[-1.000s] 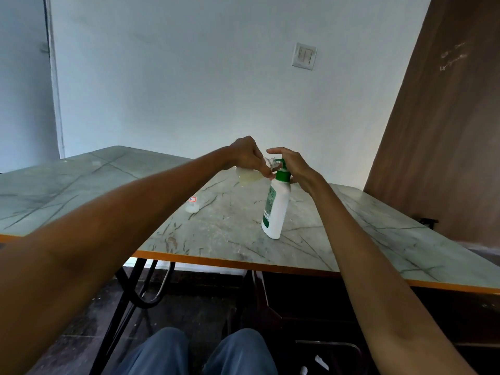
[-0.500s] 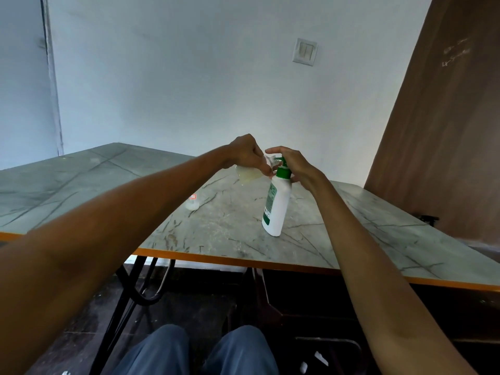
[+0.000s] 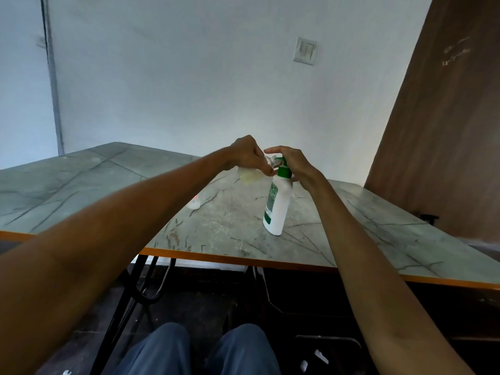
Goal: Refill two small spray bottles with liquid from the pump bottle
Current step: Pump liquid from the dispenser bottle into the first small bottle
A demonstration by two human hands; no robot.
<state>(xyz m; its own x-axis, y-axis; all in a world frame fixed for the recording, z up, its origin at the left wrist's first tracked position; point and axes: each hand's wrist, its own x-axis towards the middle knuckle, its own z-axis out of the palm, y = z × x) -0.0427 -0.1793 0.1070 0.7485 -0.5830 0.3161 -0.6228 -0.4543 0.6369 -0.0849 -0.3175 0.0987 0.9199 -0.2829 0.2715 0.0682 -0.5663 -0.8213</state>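
The left hand (image 3: 247,155) has its fingers curled round a small clear plastic spray bottle (image 3: 250,176) with pale yellow liquid in its lower part, holding it above the bench, tilted so that its open neck points right, toward the green nozzle. The bottle's long axis runs roughly left to right, the base toward the left. The right hand (image 3: 295,165) rests over the green pump head (image 3: 284,169) of a tall white plastic pump bottle (image 3: 278,205); its forefinger reaches out across the top of the pump, and the remaining fingers wrap the far side of the neck, partly hidden. The two hands almost meet at the nozzle.

The pump bottle stands upright on the marble-patterned grey bench (image 3: 230,226) with an orange edge, its long axis vertical, near the front edge. A green and white label runs down its left side; the print is too small to read.

Left of it, well apart, another small clear bottle (image 3: 195,203) stands on the bench, with a red mark on it that cannot be read.

Behind the bench a white wall carries a pale switch plate (image 3: 306,50). A brown wooden panel (image 3: 446,131) rises on the right, with faint pale scribbles near its top, illegible. The person's blue-trousered knees (image 3: 200,350) show below.
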